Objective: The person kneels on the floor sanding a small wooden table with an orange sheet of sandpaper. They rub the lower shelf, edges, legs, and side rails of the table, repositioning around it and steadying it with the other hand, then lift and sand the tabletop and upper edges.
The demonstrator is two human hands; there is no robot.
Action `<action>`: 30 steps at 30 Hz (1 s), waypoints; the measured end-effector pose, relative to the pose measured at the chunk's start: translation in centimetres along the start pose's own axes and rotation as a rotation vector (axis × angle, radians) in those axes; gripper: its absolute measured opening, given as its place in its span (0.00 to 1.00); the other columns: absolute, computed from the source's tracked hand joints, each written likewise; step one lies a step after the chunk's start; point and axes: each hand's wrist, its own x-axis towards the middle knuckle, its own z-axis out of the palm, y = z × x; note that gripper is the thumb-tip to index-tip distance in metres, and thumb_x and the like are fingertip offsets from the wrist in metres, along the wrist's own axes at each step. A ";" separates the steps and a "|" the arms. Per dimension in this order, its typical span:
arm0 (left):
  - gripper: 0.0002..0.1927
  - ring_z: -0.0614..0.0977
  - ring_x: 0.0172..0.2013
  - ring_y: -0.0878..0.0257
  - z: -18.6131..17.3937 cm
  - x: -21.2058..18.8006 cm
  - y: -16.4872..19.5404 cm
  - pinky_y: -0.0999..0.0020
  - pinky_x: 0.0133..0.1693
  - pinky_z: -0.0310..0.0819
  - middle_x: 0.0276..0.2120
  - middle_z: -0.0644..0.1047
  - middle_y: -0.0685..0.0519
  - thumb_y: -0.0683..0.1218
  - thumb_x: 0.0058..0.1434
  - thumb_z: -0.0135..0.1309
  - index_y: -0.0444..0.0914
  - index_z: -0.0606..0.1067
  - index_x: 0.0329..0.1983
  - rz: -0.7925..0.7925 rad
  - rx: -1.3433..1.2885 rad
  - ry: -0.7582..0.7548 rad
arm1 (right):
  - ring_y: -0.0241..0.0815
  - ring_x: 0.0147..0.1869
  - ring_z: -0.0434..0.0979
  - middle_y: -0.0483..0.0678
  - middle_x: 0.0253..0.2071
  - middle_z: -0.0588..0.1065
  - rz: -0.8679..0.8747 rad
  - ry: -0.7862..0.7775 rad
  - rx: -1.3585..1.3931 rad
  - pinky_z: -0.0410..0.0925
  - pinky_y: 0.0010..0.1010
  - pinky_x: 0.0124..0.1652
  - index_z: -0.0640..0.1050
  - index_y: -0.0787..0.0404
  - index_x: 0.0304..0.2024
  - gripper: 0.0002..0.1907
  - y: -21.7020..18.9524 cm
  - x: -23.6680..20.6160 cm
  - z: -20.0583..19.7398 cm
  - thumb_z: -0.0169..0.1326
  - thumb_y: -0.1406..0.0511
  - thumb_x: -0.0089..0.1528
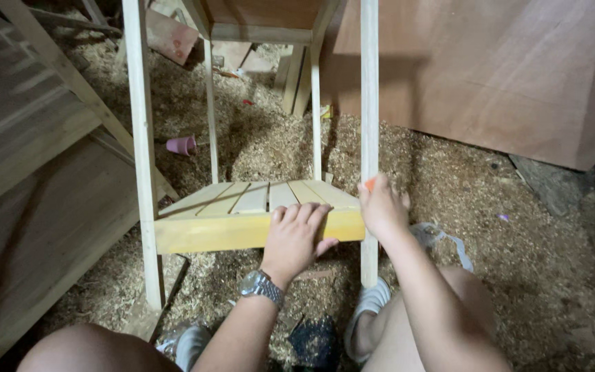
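The left hand [296,234] clamps the slatted shelf's [242,213] front edge, steadying it, while the right hand [382,207] presses something orange [370,183] against the leg [369,124] beside the shelf.

Woodworking shop, sawdust-covered floor [449,179], plywood sheet [490,69], bare timber frame [142,138]

Sawdust-covered floor [449,193], pink cup [181,145], wooden stand [242,220]

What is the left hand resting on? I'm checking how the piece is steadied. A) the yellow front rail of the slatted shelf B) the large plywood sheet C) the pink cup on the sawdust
A: the left hand lies over the yellow front rail, its fingers curled over the top edge.
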 end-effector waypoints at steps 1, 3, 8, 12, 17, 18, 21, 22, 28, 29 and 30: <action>0.34 0.74 0.51 0.56 0.0 0.0 0.0 0.52 0.54 0.60 0.47 0.76 0.52 0.66 0.56 0.57 0.45 0.71 0.61 -0.001 -0.001 0.008 | 0.61 0.59 0.76 0.61 0.52 0.77 0.019 -0.031 -0.006 0.50 0.66 0.67 0.67 0.62 0.56 0.25 0.2 -0.1 0.0 0.44 0.50 0.69; 0.35 0.75 0.51 0.56 0.0 0.0 -0.1 0.52 0.54 0.60 0.47 0.76 0.52 0.66 0.55 0.57 0.44 0.71 0.61 0.002 -0.016 0.007 | 0.59 0.58 0.78 0.58 0.50 0.79 -0.006 -0.022 0.026 0.54 0.62 0.67 0.70 0.60 0.53 0.23 0.2 0.7 -0.2 0.42 0.49 0.70; 0.34 0.75 0.51 0.56 -0.2 0.0 -0.2 0.53 0.55 0.60 0.46 0.76 0.52 0.66 0.56 0.58 0.45 0.72 0.61 0.002 -0.012 0.029 | 0.64 0.55 0.79 0.62 0.49 0.78 -0.060 0.014 0.171 0.67 0.56 0.56 0.67 0.62 0.55 0.25 -0.2 4.0 -0.6 0.44 0.48 0.69; 0.35 0.75 0.50 0.56 -0.2 0.1 -0.1 0.52 0.55 0.59 0.45 0.76 0.52 0.66 0.55 0.58 0.46 0.72 0.61 -0.011 -0.007 -0.016 | 0.63 0.52 0.80 0.62 0.48 0.78 -0.072 0.007 0.311 0.70 0.52 0.52 0.65 0.62 0.55 0.24 1.5 1.4 1.1 0.41 0.49 0.70; 0.35 0.75 0.50 0.56 -0.2 0.2 -0.2 0.53 0.55 0.59 0.46 0.76 0.52 0.66 0.56 0.58 0.45 0.71 0.61 -0.006 -0.001 -0.005 | 0.63 0.55 0.78 0.62 0.52 0.77 -0.082 0.034 0.294 0.67 0.53 0.54 0.62 0.64 0.60 0.26 2.7 0.9 3.3 0.39 0.50 0.71; 0.35 0.75 0.50 0.56 -0.3 0.2 -0.2 0.53 0.54 0.58 0.46 0.76 0.52 0.65 0.55 0.58 0.45 0.71 0.61 -0.006 -0.005 -0.009 | 0.64 0.56 0.76 0.62 0.53 0.76 -0.102 0.075 0.284 0.65 0.54 0.55 0.60 0.65 0.63 0.29 2.7 2.0 3.3 0.40 0.50 0.71; 0.34 0.75 0.51 0.56 -0.3 0.1 -0.2 0.53 0.55 0.59 0.46 0.76 0.52 0.66 0.57 0.58 0.45 0.72 0.61 -0.010 0.004 -0.012 | 0.62 0.58 0.77 0.62 0.56 0.75 -0.155 0.097 0.317 0.68 0.51 0.56 0.64 0.65 0.58 0.26 2.1 6.3 2.9 0.40 0.50 0.72; 0.34 0.75 0.50 0.56 -0.3 0.0 -0.2 0.53 0.55 0.59 0.46 0.76 0.53 0.66 0.56 0.58 0.45 0.72 0.61 -0.003 0.002 -0.003 | 0.61 0.58 0.78 0.62 0.56 0.75 -0.165 0.087 0.332 0.70 0.48 0.56 0.67 0.64 0.54 0.25 2.0 7.1 2.8 0.39 0.49 0.72; 0.34 0.75 0.50 0.56 -0.1 0.1 -0.2 0.53 0.54 0.59 0.46 0.76 0.52 0.66 0.55 0.59 0.45 0.72 0.61 -0.004 -0.009 -0.008 | 0.60 0.58 0.77 0.61 0.57 0.74 -0.129 -0.016 0.342 0.69 0.47 0.55 0.63 0.63 0.64 0.29 3.8 3.9 3.7 0.42 0.49 0.69; 0.34 0.75 0.50 0.56 -0.1 0.2 -0.2 0.53 0.54 0.59 0.46 0.76 0.52 0.66 0.55 0.59 0.45 0.72 0.61 -0.006 -0.007 -0.009 | 0.60 0.59 0.77 0.61 0.57 0.74 -0.104 -0.063 0.329 0.69 0.47 0.56 0.63 0.62 0.64 0.29 4.3 3.0 3.7 0.41 0.49 0.70; 0.34 0.74 0.50 0.56 -0.1 0.2 -0.2 0.53 0.54 0.59 0.46 0.76 0.52 0.66 0.55 0.59 0.45 0.72 0.61 -0.008 -0.003 -0.011 | 0.60 0.59 0.77 0.61 0.57 0.75 -0.079 -0.112 0.319 0.69 0.47 0.57 0.63 0.62 0.64 0.29 4.7 2.2 3.8 0.40 0.49 0.70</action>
